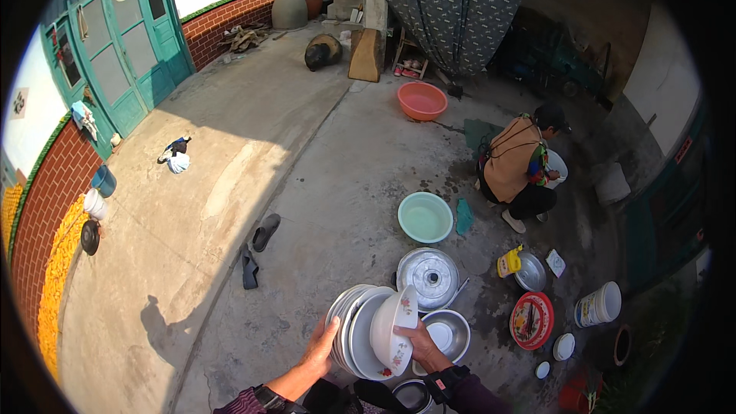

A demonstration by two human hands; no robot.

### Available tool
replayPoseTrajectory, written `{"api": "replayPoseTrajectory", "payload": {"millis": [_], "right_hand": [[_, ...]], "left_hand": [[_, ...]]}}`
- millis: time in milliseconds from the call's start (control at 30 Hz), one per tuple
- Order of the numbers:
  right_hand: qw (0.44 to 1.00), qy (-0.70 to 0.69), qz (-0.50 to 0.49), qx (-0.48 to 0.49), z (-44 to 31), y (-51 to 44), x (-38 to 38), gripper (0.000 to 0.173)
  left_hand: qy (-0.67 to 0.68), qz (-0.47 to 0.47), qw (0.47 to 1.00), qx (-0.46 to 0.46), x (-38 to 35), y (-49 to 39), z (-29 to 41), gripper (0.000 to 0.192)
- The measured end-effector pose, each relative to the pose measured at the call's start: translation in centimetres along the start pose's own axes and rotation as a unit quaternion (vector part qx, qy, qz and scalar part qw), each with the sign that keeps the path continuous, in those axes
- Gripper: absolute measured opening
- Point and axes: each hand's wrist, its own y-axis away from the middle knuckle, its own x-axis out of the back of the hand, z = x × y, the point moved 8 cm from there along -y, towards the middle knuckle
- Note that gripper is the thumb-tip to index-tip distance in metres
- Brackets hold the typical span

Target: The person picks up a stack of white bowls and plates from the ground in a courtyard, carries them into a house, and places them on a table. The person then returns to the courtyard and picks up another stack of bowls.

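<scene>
My left hand (323,340) grips the left side of a stack of white plates and bowls (352,322), tilted on its side above the ground. At the stack's right end, my right hand (422,345) holds a white bowl with a floral pattern (384,328), its thumb near the bowl's foot. Just beyond the stack lies a round metal lid with a dark knob (414,273). Under and beside my right wrist a steel basin (462,336) holds a white dish. Part of another metal pan (425,399) shows below my right forearm.
Ahead stand a green basin of water (425,217) and an orange basin (422,101). A person (512,164) squats at right by a white bucket (556,168). Nearby are a yellow bottle (508,263), a metal bowl (530,272), a red basin (546,305) and a white tub (598,305). Dark slippers (265,233) lie left.
</scene>
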Motion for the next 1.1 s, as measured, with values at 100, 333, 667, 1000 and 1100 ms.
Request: {"api": "replayPoseTrajectory", "payload": {"millis": [100,333,667,1000,1100], "right_hand": [[0.998,0.059,0.020,-0.008,-1.6,-0.4,1.1,0.054],[0.996,0.085,0.012,-0.032,-2.3,-3.5,1.2,0.054],[0.987,0.153,0.046,-0.008,-5.3,-13.9,-4.0,0.052],[0.991,0.131,0.017,0.006,-11.2,-26.4,-16.0,0.045],[0.987,0.155,0.027,0.024,-13.5,-30.8,-19.3,0.046]], "left_hand": [[0.058,0.037,0.997,0.048,1.0,-1.3,-3.3,0.061],[0.106,0.055,0.990,0.069,2.7,-4.2,-4.7,0.048],[0.157,0.063,0.984,0.060,7.0,-13.3,1.1,0.052],[0.170,0.064,0.981,0.073,11.1,-24.4,13.5,0.045],[0.183,0.077,0.978,0.059,12.1,-28.1,17.5,0.044]]}}
